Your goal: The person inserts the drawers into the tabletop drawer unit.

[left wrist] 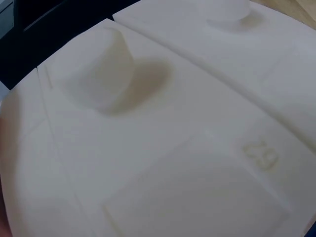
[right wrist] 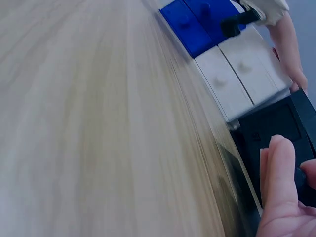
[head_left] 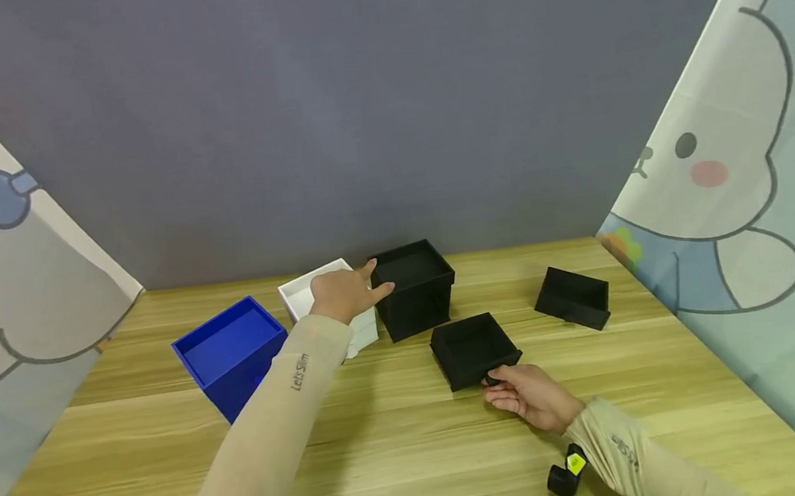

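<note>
In the head view my right hand (head_left: 532, 396) pinches the front knob of an empty-looking black drawer (head_left: 466, 351) between thumb and fingers. The same knob (right wrist: 300, 178) shows in the right wrist view, beside the hand's raised fingers. Behind the drawer, to its left, stands a black cabinet (head_left: 414, 314) with a shallow tray-like top. My left hand (head_left: 341, 293) reaches over the white cabinet (head_left: 365, 332), thumb and index finger stretched out to the black cabinet's left edge; its other fingers are hidden. Round white knobs (left wrist: 94, 69) on the white cabinet fill the left wrist view.
A second black drawer (head_left: 572, 299) lies to the right, near the back. The blue cabinet (head_left: 231, 348) stands left of the white one. A black device with a yellow label (head_left: 575, 464) is at my right wrist. A grey wall (head_left: 357, 124) closes off the table's (head_left: 417, 454) back.
</note>
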A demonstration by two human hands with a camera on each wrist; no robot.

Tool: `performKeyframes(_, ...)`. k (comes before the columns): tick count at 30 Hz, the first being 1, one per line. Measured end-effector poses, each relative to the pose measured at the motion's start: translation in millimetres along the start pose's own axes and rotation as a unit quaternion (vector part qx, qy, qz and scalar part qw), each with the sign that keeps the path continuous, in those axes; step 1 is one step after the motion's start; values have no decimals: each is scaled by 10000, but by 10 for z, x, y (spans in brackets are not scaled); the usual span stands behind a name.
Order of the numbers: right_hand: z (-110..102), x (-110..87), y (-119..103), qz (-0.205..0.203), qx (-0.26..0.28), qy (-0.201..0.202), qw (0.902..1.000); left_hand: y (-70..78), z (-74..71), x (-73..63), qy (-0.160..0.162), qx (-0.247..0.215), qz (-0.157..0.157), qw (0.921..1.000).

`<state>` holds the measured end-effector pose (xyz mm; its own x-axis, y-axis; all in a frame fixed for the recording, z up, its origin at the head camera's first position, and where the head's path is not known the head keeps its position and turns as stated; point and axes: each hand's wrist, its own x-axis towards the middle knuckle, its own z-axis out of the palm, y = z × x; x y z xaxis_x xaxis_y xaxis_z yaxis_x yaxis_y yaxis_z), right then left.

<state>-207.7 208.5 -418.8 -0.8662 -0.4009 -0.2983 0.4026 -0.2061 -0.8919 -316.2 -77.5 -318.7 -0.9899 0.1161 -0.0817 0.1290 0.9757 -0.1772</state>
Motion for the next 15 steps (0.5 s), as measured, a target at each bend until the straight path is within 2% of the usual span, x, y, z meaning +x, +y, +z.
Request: performKeyframes(15, 265, 213, 22, 43, -299, -55, 9995, -19, -27, -23, -12, -157, 104, 9998)
